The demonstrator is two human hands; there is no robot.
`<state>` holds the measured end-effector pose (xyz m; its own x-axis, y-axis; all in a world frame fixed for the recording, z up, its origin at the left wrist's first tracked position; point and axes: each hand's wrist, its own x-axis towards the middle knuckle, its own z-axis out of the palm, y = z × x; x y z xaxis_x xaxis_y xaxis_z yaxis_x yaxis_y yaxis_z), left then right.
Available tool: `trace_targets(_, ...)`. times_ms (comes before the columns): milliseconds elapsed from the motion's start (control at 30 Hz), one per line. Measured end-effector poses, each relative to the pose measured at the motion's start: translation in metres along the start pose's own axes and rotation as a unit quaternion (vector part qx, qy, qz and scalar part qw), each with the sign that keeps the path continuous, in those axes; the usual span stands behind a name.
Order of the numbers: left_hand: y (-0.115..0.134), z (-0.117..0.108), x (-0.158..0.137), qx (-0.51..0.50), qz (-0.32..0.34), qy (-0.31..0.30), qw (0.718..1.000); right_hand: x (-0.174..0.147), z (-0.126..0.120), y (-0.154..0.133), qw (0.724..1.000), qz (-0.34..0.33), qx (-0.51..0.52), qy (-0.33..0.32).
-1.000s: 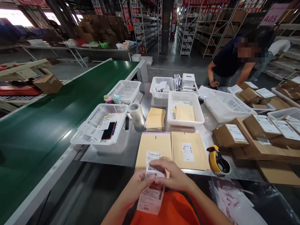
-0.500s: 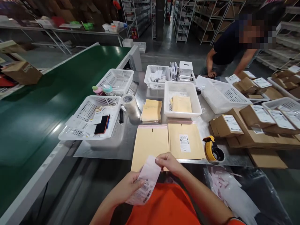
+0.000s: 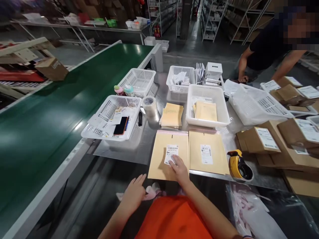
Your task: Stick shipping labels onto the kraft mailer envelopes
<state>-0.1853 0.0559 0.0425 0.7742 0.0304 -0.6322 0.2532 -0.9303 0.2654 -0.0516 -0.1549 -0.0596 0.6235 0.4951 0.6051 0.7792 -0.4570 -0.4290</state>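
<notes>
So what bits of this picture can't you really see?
Head view only:
- White shipping label on the tan padded envelope: print too small to read, and the right hand covers its lower corner.
- Crumpled pink backing paper by the left hand: partly hidden behind it.
- Brown cardboard boxes: cut off by the right edge.
- Dark phone in the white plastic basket: screen unreadable.

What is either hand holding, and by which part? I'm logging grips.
Nothing is gripped. The right hand presses flat on the label stuck to the envelope; the left hand is open, touching crumpled backing paper.
</notes>
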Motion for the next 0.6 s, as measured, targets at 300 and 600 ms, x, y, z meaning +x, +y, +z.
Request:
trace_targets(300,0.025,-0.005,0.077,0.13,0.143,0.01,0.981,-0.017,0.014,0.001,0.956,0.064,-0.07,-0.277)
trace_targets(600,0.02,0.005,0.085,0.054,0.143,0.012,0.988,0.026,0.04,0.01,0.917,0.105,-0.054,-0.38)
